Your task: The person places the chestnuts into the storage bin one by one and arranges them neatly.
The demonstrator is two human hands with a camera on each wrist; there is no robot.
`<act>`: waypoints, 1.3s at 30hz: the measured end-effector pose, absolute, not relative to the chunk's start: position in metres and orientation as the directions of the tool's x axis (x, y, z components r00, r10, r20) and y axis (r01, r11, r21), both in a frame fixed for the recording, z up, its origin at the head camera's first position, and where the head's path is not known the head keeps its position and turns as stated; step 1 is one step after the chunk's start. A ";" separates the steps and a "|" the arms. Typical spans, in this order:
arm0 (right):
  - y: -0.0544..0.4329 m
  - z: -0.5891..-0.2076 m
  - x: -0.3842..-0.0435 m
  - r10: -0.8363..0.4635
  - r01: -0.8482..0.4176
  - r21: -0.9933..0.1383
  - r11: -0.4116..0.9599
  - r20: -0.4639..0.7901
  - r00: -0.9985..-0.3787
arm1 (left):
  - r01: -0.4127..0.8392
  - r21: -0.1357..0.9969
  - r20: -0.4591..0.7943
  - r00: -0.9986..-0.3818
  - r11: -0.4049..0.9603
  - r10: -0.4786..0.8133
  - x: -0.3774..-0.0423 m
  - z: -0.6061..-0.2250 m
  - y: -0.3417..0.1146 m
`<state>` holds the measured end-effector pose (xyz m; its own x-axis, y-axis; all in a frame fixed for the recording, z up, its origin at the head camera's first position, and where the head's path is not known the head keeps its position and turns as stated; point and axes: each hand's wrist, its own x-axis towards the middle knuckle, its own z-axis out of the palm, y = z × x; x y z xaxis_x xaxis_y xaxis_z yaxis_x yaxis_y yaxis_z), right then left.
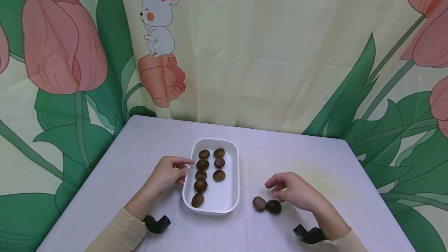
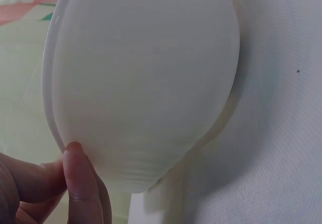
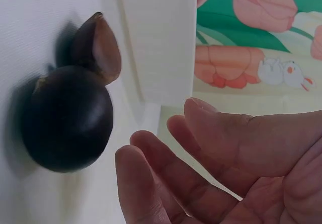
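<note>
A white tray (image 1: 231, 189) holds brown chestnuts in two columns, a longer left column (image 1: 200, 185) and a shorter right column (image 1: 219, 175). My left hand (image 1: 171, 172) grips the tray's left rim, its fingers at the edge and outer wall (image 2: 141, 83). Right of the tray, a lighter brown chestnut (image 1: 259, 203) and a darker round chestnut (image 1: 274, 207) lie side by side on the table. Just beyond this pair hovers my right hand (image 1: 295, 189), fingers loosely bent and nothing between them. In the right wrist view the dark chestnut (image 3: 68, 119) partly covers its neighbour.
A white cloth covers the table (image 1: 168, 131). Behind it hangs a curtain (image 1: 262, 49) printed with tulips and a rabbit. A black wrist device (image 1: 157, 224) sits by my left sleeve, and another black device (image 1: 309, 234) by the right.
</note>
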<state>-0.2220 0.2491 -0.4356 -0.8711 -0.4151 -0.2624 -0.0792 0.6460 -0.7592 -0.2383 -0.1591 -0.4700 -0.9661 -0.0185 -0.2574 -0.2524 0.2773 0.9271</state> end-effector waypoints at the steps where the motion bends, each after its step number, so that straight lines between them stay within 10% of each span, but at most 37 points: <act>1: 0.250 -0.436 -0.222 -0.413 -0.079 -0.753 0.653 -0.266 -0.871 | -0.252 0.927 -0.257 -0.966 0.277 -0.018 -0.238 -0.470 -0.159; 39: 0.254 -0.452 -0.219 -0.416 -0.142 -0.710 0.689 -0.228 -0.880 | -0.254 0.921 -0.257 -0.966 0.294 -0.028 -0.238 -0.471 -0.158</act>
<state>-0.2186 0.2539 -0.4518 -0.8801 -0.4165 -0.2278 -0.1424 0.6894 -0.7102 -0.2378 -0.1578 -0.4708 -0.9659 -0.0278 -0.2574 -0.2540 0.2940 0.9214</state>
